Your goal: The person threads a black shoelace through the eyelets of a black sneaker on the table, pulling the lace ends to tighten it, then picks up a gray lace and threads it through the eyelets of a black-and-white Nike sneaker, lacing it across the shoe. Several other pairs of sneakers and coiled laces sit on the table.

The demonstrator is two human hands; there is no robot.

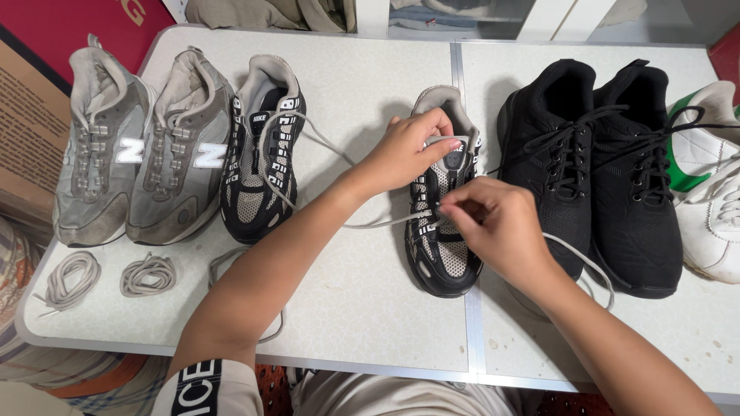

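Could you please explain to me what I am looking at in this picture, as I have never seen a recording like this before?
This is a single view from a camera worn on a person's head, looking down at their own two bare hands; there is no machine. The left hand steadies the tongue of a black and beige sneaker, while the right hand pinches its pale lace at the eyelets. They work on a white table. Its matching sneaker stands to the left, beside a grey pair with two coiled grey laces in front. To the right stand a black pair and a white and green shoe.
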